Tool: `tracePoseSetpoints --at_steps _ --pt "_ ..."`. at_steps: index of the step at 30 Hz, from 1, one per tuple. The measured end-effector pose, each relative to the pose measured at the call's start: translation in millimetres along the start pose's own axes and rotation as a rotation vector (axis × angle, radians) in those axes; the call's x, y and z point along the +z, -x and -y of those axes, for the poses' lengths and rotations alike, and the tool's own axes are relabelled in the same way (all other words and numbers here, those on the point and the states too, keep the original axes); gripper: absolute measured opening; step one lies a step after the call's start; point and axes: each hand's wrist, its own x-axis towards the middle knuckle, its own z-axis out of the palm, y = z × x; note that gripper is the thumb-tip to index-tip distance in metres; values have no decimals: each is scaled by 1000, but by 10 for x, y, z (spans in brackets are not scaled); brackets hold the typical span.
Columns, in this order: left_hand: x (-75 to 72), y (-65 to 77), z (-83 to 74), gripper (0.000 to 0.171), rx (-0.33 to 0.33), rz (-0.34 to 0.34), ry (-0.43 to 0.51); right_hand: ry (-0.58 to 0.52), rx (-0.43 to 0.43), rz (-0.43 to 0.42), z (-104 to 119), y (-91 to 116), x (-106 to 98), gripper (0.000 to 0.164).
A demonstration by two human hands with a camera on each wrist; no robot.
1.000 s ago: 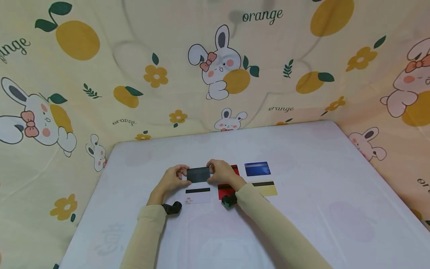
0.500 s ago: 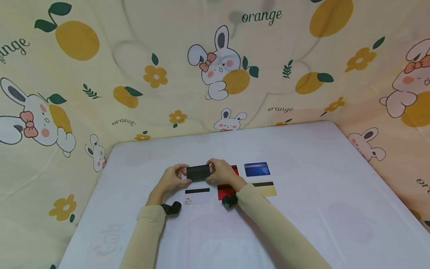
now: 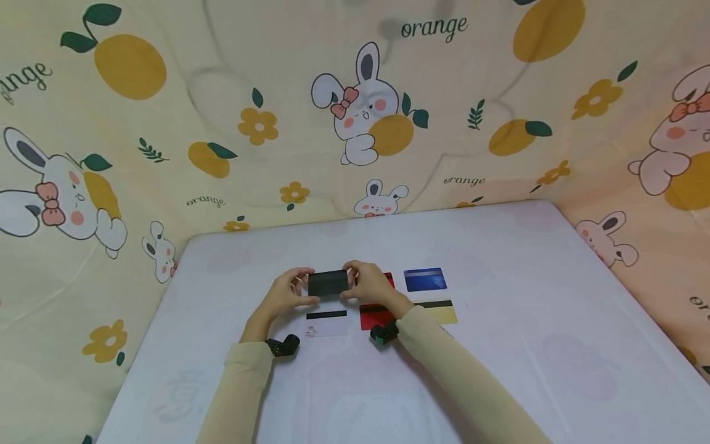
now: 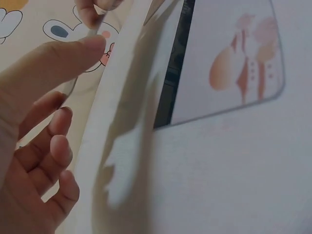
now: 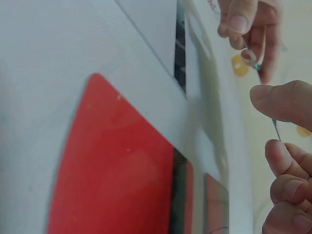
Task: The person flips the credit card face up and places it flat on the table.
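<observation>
Between both hands a dark plastic card point(image 3: 328, 283) is stretched level, its broad face turned to the head camera. My left hand point(image 3: 283, 293) pinches its left end between thumb and fingers. The right hand point(image 3: 370, 287) pinches the opposite end. Both wrist views show the card edge-on, raised over the table. Just below it in the head view lies a white card point(image 3: 327, 327) with a black stripe. A red striped card point(image 5: 117, 165) lies under the right wrist, and another red card point(image 3: 391, 280) is partly hidden behind the right hand.
Right of the hands lie a blue card point(image 3: 424, 280) and, nearer, a gold card point(image 3: 444, 313) partly covered by the right sleeve. All rest on a white table point(image 3: 499, 382). A printed cloth point(image 3: 299, 61) with rabbits and oranges hangs behind the table and along its sides.
Both hands have moved the dark card slightly up in the head view. Its face has gone from greyish to darker. The cards on the table have stayed in place.
</observation>
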Motion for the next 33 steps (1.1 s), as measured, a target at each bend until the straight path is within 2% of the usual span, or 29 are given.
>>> tracePoseSetpoints --at_steps 6,13,19,33 --pt "20 14 -1 66 22 -18 -26 5 -25 -11 26 28 -30 56" --pt "24 18 -11 65 74 -45 -43 -36 -8 -13 51 67 -53 56" --pt "14 35 -37 65 101 -63 -47 -42 -46 -21 53 72 -54 55" --pt "43 47 -101 63 97 -72 -78 -49 -53 -39 77 97 -27 55"
